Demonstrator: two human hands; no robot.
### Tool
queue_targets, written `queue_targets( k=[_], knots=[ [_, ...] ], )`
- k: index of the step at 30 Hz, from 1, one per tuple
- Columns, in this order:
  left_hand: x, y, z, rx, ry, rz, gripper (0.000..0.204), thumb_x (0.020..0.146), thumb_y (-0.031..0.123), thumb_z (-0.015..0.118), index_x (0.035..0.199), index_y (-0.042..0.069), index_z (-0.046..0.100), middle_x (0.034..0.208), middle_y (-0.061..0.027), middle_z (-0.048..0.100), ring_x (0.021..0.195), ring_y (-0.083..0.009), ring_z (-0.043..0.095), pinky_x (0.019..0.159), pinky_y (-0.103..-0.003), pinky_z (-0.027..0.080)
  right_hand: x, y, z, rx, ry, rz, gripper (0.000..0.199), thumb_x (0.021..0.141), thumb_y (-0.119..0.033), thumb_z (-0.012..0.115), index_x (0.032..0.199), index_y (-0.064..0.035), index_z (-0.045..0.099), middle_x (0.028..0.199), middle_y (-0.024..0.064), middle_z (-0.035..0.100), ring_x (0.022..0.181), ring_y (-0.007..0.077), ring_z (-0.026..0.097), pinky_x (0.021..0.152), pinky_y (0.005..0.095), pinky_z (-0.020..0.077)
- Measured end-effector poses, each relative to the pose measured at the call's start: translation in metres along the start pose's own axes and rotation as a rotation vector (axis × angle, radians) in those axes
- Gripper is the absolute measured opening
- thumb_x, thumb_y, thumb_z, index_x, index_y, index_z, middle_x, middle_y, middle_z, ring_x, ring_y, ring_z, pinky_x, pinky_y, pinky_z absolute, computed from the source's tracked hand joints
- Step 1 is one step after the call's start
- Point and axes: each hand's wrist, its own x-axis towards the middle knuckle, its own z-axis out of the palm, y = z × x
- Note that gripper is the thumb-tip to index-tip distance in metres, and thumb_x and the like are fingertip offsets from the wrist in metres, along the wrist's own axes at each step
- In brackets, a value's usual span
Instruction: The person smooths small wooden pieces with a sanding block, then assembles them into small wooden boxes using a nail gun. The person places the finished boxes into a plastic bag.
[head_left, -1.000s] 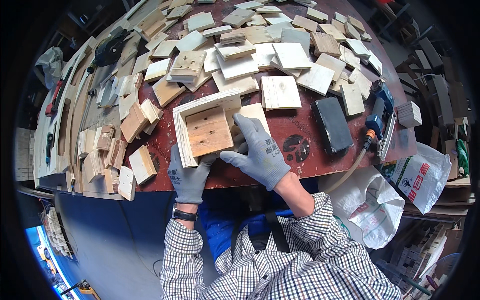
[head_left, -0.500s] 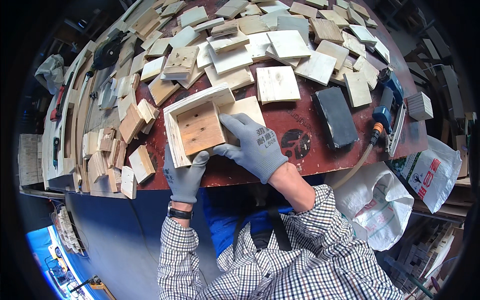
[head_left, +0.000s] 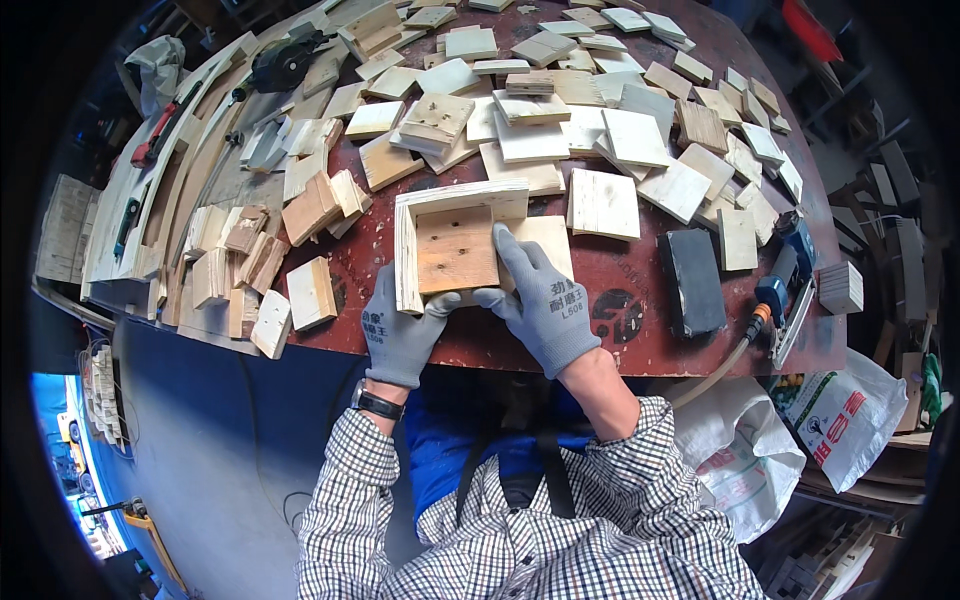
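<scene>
So, left hand (head_left: 405, 328) just tucked its thumb toward right hand (head_left: 547, 308); both gripping the wooden assembly (head_left: 455, 248), probably steadier.

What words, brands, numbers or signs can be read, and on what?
Wording not copied; where print shows:
Gloved left hand: dark characters.
Gloved right hand: clear dark characters.
Red tabletop: dark round emblem; faint lettering, unreadable.
Rightmost white sack: red characters.
Crumpled sack: reddish print, too creased to read.
</scene>
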Motion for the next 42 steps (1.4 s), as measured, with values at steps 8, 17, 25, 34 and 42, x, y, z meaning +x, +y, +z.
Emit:
queue_targets(
  k=[8, 17, 25, 34, 42],
  knots=[
    [-0.001, -0.004, -0.001, 0.046, -0.016, 0.019, 0.077, 0.079, 0.048, 0.092, 0.131, 0.001, 0.061, 0.112, -0.0176, 0.068, 0.100, -0.0381, 0.071, 0.084, -0.047, 0.059, -0.012, -0.003, -0.007, 0.172, -0.068, 0.016, 0.094, 0.088, -0.015, 0.081, 0.163, -0.0007, 0.027, 0.130, 0.0234, 0.057, 0.102, 0.0379, 0.070, 0.087, 0.0453, 0.0597],
    [0.002, 0.009, 0.002, -0.044, 0.038, -0.060, 0.074, 0.074, 0.045, 0.097, 0.123, 0.000, 0.065, 0.109, -0.0177, 0.070, 0.097, -0.0394, 0.072, 0.081, -0.046, 0.059, -0.029, -0.010, -0.052, 0.490, -0.161, 0.061, 0.077, 0.097, -0.016, 0.075, 0.162, -0.0010, 0.036, 0.133, 0.0224, 0.060, 0.105, 0.0300, 0.070, 0.092, 0.0408, 0.0592],
    [-0.005, -0.002, 0.005, -0.056, 0.080, -0.032, 0.068, 0.082, 0.044, 0.092, 0.124, -0.002, 0.065, 0.111, -0.0173, 0.069, 0.096, -0.0405, 0.071, 0.081, -0.045, 0.058, 0.049, 0.050, -0.202, -0.044, 0.264, -0.115, 0.044, 0.096, -0.018, 0.072, 0.136, -0.0021, 0.063, 0.104, 0.0183, 0.069, 0.091, 0.0348, 0.072, 0.081, 0.0437, 0.0576],
    [0.003, 0.007, 0.009, -0.097, 0.114, -0.028, 0.072, 0.079, 0.055, 0.091, 0.118, -0.001, 0.066, 0.105, -0.0158, 0.068, 0.092, -0.0380, 0.071, 0.078, -0.045, 0.057, 0.151, 0.222, -0.219, -0.624, -0.115, 0.766, 0.097, 0.087, -0.076, 0.065, 0.154, -0.0067, 0.054, 0.153, 0.0265, 0.057, 0.140, 0.0394, 0.058, 0.115, 0.0486, 0.0477],
    [-0.001, -0.005, 0.007, -0.021, 0.053, -0.027, 0.076, 0.080, 0.059, 0.088, 0.123, 0.001, 0.064, 0.106, -0.0156, 0.068, 0.093, -0.0385, 0.072, 0.078, -0.046, 0.059, 0.166, 0.224, -0.202, -0.580, -0.016, 0.829, 0.093, 0.076, -0.060, 0.077, 0.142, 0.0029, 0.063, 0.139, 0.0263, 0.068, 0.126, 0.0393, 0.069, 0.104, 0.0454, 0.0563]
  ],
)
